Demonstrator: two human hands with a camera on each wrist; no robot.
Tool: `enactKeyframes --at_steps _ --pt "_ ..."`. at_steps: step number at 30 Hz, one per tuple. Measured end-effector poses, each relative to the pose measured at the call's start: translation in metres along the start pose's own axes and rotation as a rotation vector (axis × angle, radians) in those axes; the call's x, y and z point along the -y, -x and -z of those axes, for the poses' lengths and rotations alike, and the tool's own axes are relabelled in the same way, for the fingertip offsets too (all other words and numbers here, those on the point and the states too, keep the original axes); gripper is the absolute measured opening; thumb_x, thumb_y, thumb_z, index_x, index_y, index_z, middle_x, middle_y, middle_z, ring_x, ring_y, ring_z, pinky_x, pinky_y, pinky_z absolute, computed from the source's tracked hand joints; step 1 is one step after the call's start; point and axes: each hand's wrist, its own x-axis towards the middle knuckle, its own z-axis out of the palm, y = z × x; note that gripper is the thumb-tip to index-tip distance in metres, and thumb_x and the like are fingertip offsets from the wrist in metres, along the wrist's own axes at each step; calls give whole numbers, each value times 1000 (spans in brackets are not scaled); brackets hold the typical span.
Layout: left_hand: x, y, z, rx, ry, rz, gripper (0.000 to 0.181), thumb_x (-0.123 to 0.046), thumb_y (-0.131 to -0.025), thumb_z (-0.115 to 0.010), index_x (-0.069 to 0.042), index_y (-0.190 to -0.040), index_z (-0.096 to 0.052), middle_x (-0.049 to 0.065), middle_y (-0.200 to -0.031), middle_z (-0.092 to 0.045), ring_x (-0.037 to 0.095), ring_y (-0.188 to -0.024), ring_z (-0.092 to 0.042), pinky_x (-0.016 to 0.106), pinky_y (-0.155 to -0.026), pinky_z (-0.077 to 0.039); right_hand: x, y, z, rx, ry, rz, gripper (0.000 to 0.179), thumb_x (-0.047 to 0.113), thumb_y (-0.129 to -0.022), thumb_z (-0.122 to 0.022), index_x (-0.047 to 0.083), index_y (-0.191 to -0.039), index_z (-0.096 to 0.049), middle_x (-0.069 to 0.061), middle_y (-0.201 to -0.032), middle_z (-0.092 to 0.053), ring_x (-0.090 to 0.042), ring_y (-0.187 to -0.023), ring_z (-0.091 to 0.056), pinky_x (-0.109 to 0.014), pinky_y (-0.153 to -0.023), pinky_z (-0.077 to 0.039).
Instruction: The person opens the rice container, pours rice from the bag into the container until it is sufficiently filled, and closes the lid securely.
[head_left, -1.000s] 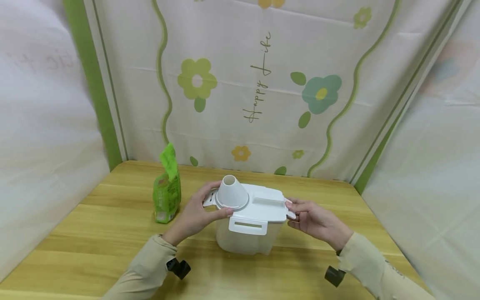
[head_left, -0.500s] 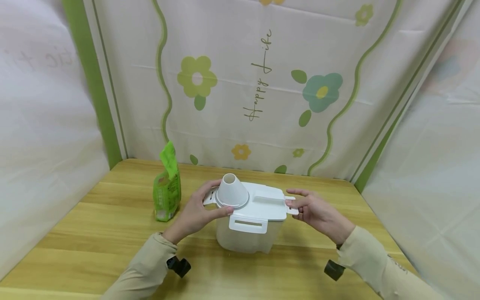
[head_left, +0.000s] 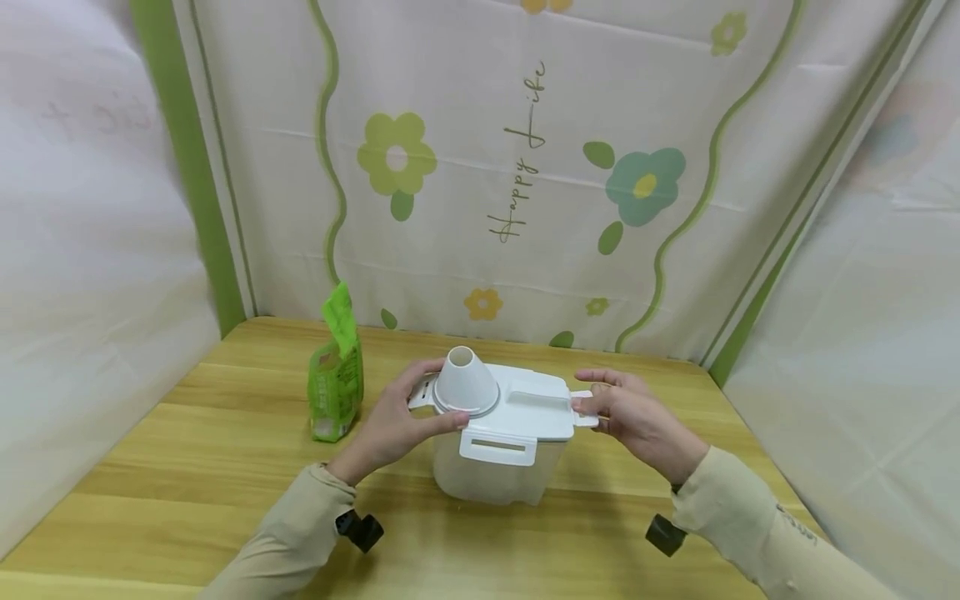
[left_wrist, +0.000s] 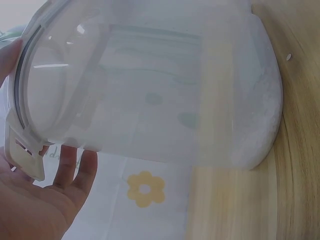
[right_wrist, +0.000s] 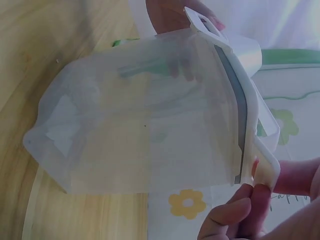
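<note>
A translucent plastic storage container (head_left: 491, 479) stands on the table under a white lid (head_left: 536, 421). On the lid's left part sits a white cone-shaped cap (head_left: 467, 387). My left hand (head_left: 393, 429) grips the lid's left end, thumb along the front edge beside the cone and fingers behind. At the other end my right hand (head_left: 637, 417) pinches the right-side latch (right_wrist: 267, 165) between thumb and fingers, its index finger extended. The front latch (head_left: 497, 448) sticks outward, and the left latch (left_wrist: 25, 152) does too. A whitish layer (left_wrist: 260, 135) shows in the container's bottom.
A green printed bag (head_left: 335, 392) with a twisted top stands left of the container. One small white grain (left_wrist: 288, 57) lies on the wooden table (head_left: 225, 467). Flower-patterned fabric (head_left: 465, 192) hangs behind and at both sides.
The right-side latch has swung up and outward with my right hand. That hand's index finger has lifted and straightened. My left hand and the container stay in place.
</note>
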Motion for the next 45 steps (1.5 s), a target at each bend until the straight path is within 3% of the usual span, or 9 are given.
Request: enactKeyframes --at_steps 30,39,45 --pt "0 0 -1 -1 9 2 69 -31 -79 -85 -25 -139 -52 -5 -128 -57 19 -115 -53 47 -96 -45 -5 1 3 9 -59 -7 60 -3 -88 -66 -7 -140 -35 -5 -92 -60 -15 -79 -62 -27 -69 -48" --pt "-1 0 1 -2 -3 3 67 -30 -79 -85 -27 -138 -53 -6 -127 -58 18 -114 -54 47 -95 -45 -10 -1 8 60 -75 -41 58 2 -91 -66 -8 -140 -36 -8 -102 -63 -16 -82 -59 -29 -72 -46" --pt "0 1 3 19 27 12 75 -29 -78 -86 -25 -142 -48 -4 -136 -53 19 -118 -52 47 -100 -43 -15 -2 16 54 37 -19 48 14 -94 -67 -8 -131 -45 -9 -103 -63 -19 -83 -57 -30 -70 -50"
